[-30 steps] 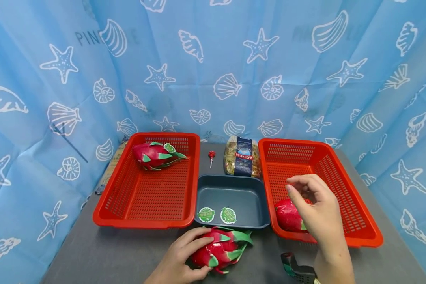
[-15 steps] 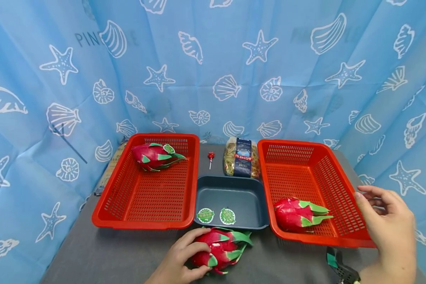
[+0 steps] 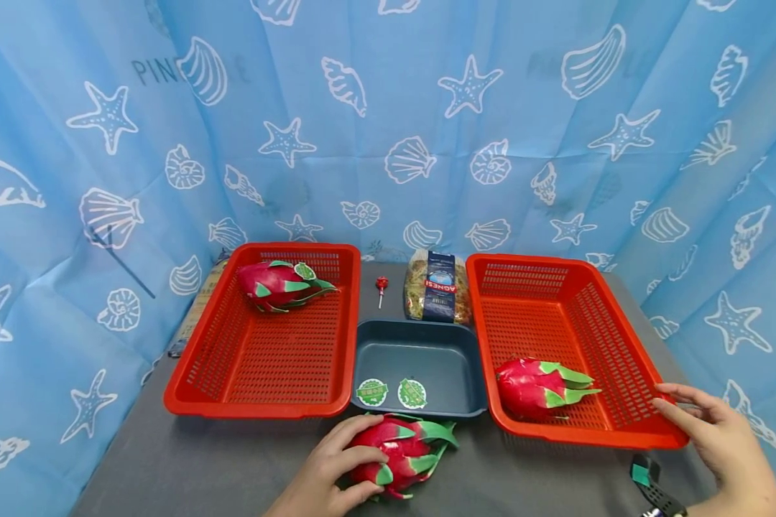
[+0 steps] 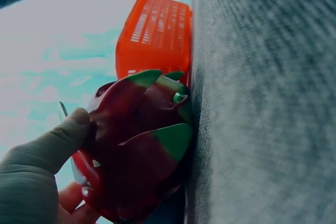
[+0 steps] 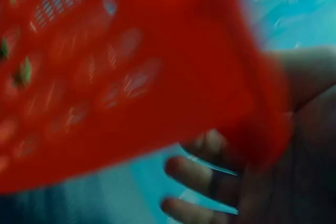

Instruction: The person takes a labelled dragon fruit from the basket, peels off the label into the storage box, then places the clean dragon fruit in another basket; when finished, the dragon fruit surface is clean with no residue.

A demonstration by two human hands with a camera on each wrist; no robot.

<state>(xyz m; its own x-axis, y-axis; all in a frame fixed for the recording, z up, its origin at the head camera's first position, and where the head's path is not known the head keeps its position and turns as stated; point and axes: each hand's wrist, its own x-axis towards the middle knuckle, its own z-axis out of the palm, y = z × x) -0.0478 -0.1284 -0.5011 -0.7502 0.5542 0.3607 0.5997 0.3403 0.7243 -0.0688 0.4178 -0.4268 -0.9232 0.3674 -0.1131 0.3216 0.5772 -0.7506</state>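
Observation:
My left hand (image 3: pixel 326 470) curls round a red dragon fruit (image 3: pixel 404 456) with green-tipped scales, lying on the grey table. In the left wrist view the thumb (image 4: pixel 63 137) lies along one side of the fruit, the fingers on the other. At the near right corner of the right red basket (image 3: pixel 588 436), my right hand (image 3: pixel 718 434) holds the rim. The right wrist view is blurred, with the basket's corner between thumb and fingers (image 5: pixel 197 177). Inside that basket, near its front left, lies another dragon fruit (image 3: pixel 533 388).
A left red basket (image 3: pixel 259 411) holds a third dragon fruit (image 3: pixel 271 286). Between the baskets stands a dark blue tray (image 3: pixel 420 362) with two green stickers (image 3: pixel 371 392). Behind it are a pasta bag (image 3: pixel 438 287) and a lollipop (image 3: pixel 381 283). A blue curtain (image 3: pixel 362 143) hangs behind.
My right hand has moved from above the right basket's fruit, rightward and down to the basket's near right corner, where it now holds the rim. My left hand stays on its dragon fruit.

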